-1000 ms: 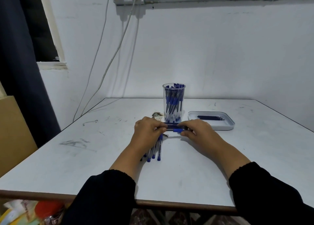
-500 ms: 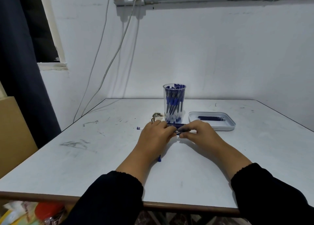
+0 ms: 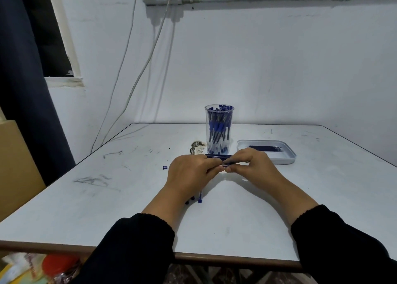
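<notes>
Both hands meet at the middle of the white table point(image 3: 120, 208) on a blue pen point(image 3: 223, 163). My left hand point(image 3: 191, 172) grips the pen from the left with curled fingers. My right hand point(image 3: 251, 165) pinches its other end between thumb and fingers. Most of the pen is hidden by the fingers. A dark pen part point(image 3: 218, 155) lies just behind the hands. Under my left wrist lie a few blue-capped pens point(image 3: 200, 198), mostly hidden. A clear cup point(image 3: 219, 129) full of blue pens stands right behind the hands.
A shallow white tray point(image 3: 290, 157) with dark refills sits to the right of the cup. A small blue pen cap point(image 3: 165, 167) lies left of my left hand. A dark stain point(image 3: 197, 144) marks the table left of the cup. Cables hang down the wall.
The hands have drawn closer together on the pen. My left wrist now covers most of the pens lying on the table. A small blue cap has appeared on the table to the left.
</notes>
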Motion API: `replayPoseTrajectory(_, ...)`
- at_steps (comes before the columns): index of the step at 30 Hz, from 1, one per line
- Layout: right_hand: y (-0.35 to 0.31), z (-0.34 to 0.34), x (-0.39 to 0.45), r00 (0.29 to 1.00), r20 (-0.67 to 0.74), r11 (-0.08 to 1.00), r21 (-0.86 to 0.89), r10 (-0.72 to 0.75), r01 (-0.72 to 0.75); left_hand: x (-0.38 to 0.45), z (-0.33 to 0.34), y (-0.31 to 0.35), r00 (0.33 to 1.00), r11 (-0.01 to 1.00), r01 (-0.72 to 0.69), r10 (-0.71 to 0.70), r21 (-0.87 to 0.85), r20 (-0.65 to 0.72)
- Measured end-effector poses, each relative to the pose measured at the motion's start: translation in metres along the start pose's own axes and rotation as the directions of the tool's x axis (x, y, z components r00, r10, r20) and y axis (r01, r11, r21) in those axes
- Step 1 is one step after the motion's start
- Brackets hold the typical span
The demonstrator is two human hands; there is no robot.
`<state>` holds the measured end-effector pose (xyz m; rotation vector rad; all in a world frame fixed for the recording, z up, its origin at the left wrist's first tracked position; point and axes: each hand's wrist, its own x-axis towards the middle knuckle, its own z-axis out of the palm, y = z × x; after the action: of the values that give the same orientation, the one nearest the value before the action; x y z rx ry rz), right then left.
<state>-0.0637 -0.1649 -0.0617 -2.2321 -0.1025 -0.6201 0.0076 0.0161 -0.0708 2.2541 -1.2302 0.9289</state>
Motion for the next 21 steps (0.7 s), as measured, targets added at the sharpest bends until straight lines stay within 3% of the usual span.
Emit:
replayPoseTrajectory(4, 0.004, 0.001, 0.003, 0.999, 0.036, 0.999, -0.041, 0.037, -0.036, -0.001, -0.001, -0.001, 1.000, 0.999, -0.017, 0.017, -0.027, 0.014)
replayPoseTrajectory(8, 0.014, 0.001, 0.002, 0.990, -0.021, 0.988, -0.074, 0.137, -0.138, -0.003, 0.002, -0.010, 0.998, 0.998, 0.060, -0.060, -0.003, -0.002)
replayPoseTrajectory(11, 0.020, 0.001, 0.002, 0.982, -0.001, 0.955, -0.234, 0.190, -0.184, -0.003, -0.003, -0.008, 0.990, 0.990, 0.139, -0.140, -0.012, -0.009)
replayPoseTrajectory(15, 0.021, 0.008, 0.006, 0.987, 0.037, 0.915, -0.381, 0.158, -0.132, -0.002, -0.009, 0.001, 0.971, 0.968, 0.238, -0.238, -0.081, 0.011)
replayPoseTrajectory(21, 0.025, 0.016, 0.010, 0.998, 0.043, 0.856, -0.516, 0.056, -0.026, -0.002, 0.001, -0.007, 0.988, 0.984, 0.151, -0.148, -0.096, 0.036)
